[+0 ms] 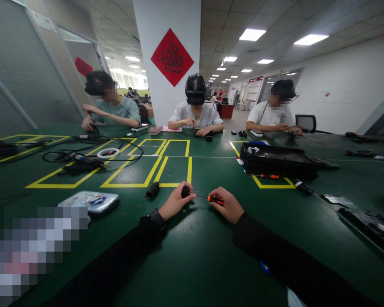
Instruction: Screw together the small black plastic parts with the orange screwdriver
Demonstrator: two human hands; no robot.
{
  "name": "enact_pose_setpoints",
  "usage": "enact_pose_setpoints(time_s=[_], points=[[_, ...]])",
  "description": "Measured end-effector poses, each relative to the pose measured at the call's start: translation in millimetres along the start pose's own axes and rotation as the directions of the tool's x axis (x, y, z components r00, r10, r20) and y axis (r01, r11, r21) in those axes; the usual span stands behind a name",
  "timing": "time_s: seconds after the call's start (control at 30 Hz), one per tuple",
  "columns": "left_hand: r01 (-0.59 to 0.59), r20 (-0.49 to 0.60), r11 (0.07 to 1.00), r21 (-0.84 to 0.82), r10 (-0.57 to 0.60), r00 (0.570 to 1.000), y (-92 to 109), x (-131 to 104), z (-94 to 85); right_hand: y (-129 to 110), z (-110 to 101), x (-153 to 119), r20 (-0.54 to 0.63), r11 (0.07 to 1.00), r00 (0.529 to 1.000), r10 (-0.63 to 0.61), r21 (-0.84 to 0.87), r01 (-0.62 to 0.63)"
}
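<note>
Near the middle of the green table [192, 256], my left hand [176, 200] is closed around a small black part [186, 191]. My right hand [227, 205] grips an orange and black screwdriver [216, 200] by its handle. The thin shaft points left, and its tip meets or nearly meets the black part; the exact contact is too small to tell. Just left of my left hand lies another small black object [152, 189]. A black watch is on my left wrist.
A patterned case [92, 202] lies to the left, with cables [80, 160] behind it. Stacked black trays [275, 157] and an orange screwdriver [270, 176] sit right of centre. An opened device [371, 230] is far right. Three people sit across the table.
</note>
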State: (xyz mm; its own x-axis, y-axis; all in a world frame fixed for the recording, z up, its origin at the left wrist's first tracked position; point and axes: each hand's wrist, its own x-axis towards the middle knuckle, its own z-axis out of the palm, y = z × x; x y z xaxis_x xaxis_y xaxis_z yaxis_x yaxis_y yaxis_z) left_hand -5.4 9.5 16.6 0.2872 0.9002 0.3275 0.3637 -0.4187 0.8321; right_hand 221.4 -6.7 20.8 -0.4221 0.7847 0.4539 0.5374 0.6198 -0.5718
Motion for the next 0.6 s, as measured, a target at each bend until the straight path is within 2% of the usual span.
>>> enact_pose_setpoints(time_s=[0.27,0.6], points=[[-0.031,0.052,0.997,-0.07,0.035,0.998,1.8,-0.2,0.3,1.9,0.2,0.6,0.016,1.0,1.0,0.006,0.005,-0.006],[-0.008,0.025,0.999,-0.045,0.009,1.0,3.5,-0.6,1.0,2.6,-0.8,-1.0,0.006,0.999,1.0,0.031,-0.029,-0.03]])
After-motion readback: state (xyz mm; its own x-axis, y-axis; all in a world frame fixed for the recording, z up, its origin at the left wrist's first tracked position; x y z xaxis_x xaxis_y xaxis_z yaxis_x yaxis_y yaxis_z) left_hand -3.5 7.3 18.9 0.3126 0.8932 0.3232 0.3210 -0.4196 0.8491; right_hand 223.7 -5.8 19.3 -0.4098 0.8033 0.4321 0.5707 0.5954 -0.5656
